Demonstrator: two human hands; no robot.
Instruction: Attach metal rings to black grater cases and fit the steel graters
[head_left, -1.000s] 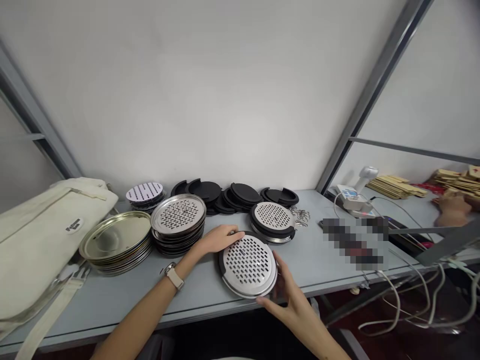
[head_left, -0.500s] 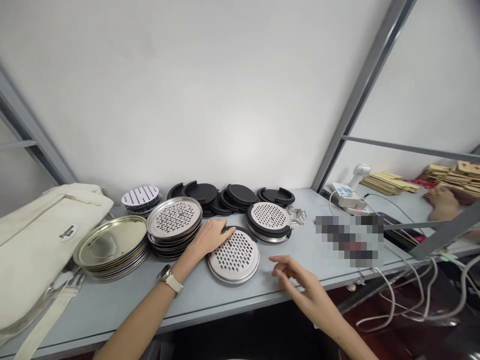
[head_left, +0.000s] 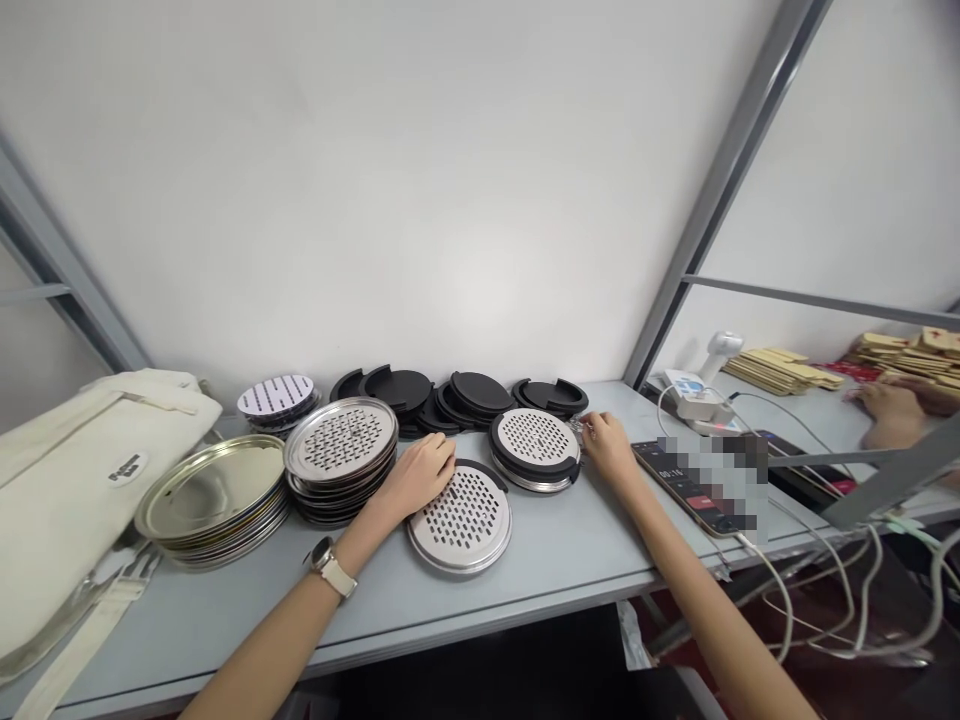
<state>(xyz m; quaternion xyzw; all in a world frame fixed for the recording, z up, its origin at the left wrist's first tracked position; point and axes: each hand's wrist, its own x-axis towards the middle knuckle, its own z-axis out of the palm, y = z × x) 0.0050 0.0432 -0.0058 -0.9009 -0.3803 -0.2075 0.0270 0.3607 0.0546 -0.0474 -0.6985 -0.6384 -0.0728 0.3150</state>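
My left hand (head_left: 420,474) rests on the upper left rim of a round perforated metal disc (head_left: 466,525) with a black edge piece; its fingers are bent together, and what they grip is hidden. My right hand (head_left: 606,446) reaches to a small pile of thin metal pieces (head_left: 578,424), fingertips down among them, too small to make out. Between the hands and further back sits a second perforated disc (head_left: 537,438) with a black rim piece, on a short stack. Left of my left hand stands a tall stack of perforated discs (head_left: 342,440).
Gold-coloured lids (head_left: 217,490) are stacked at the left beside a white bag (head_left: 67,480). Black round holders (head_left: 480,392) lie along the wall near striped discs (head_left: 276,394). A phone (head_left: 686,485) with a cable lies right. Another person's hand (head_left: 892,410) is at far right.
My right hand has moved up and away from me, from the front edge to the small metal pieces. The fingers of my left hand have drawn in slightly on the disc's rim.
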